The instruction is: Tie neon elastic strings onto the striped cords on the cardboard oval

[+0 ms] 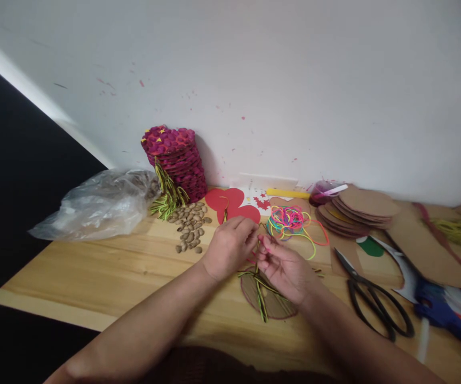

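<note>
My left hand (232, 246) and my right hand (286, 269) meet above a round cardboard disc with a dark red edge (274, 306). Fingertips of both hands are pinched around thin string; part of it is hidden by the fingers, and a bit of pink shows between them. Black-and-yellow striped cords (261, 298) lie across the disc below my right hand. Behind the hands is a tangle of neon elastic string (288, 220). Red paper circles (230, 200) lie just beyond my left hand.
Brown seeds (190, 229) lie beside a purple-red tasselled cylinder (178, 162) and a plastic bag (102, 205). On the right are stacked cardboard discs (360, 205), black-handled scissors (374, 293), blue-handled scissors (434, 304) and a cup with a brush (320, 192).
</note>
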The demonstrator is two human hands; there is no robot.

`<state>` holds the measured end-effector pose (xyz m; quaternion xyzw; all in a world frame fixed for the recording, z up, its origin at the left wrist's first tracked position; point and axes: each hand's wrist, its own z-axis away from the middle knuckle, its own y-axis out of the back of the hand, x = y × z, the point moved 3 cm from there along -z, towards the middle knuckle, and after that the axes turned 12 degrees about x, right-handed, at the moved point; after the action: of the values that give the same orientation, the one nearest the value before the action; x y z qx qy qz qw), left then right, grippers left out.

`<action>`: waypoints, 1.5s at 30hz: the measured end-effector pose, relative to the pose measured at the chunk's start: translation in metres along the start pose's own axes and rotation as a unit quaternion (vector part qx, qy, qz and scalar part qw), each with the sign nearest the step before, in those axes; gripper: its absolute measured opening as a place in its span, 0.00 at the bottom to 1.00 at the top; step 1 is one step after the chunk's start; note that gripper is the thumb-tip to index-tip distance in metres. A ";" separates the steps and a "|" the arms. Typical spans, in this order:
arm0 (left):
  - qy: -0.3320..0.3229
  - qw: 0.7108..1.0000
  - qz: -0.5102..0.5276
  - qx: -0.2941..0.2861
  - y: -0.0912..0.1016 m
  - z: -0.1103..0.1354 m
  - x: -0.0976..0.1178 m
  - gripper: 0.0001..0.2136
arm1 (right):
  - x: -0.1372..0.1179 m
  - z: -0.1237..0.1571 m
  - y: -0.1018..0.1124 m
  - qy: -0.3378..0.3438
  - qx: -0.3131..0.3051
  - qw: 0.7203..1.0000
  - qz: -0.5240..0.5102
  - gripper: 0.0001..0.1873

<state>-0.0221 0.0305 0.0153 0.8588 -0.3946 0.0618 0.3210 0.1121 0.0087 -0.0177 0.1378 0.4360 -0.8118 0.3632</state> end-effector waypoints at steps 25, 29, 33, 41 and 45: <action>-0.114 0.974 -0.007 -0.195 0.002 -0.002 0.007 0.07 | -0.044 0.021 0.001 0.561 0.008 0.623 0.545 0.04; -0.032 0.966 0.159 -0.202 0.003 -0.006 0.008 0.06 | -0.057 0.015 0.000 0.513 -0.026 0.687 0.513 0.05; 0.097 0.937 0.300 -0.149 0.006 -0.012 0.010 0.04 | -0.051 0.003 0.003 0.366 -0.073 0.830 0.416 0.05; 0.186 0.955 0.232 -0.019 0.003 -0.008 0.002 0.02 | -0.018 0.006 -0.003 0.248 -0.094 0.929 0.258 0.07; 0.160 0.970 0.181 -0.024 0.000 -0.005 0.000 0.02 | -0.016 0.005 -0.002 0.243 -0.056 0.929 0.272 0.06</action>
<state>-0.0214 0.0327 0.0193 0.7442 -0.4880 0.2459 0.3842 0.1227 0.0126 -0.0045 0.4235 0.5014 -0.5980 0.4601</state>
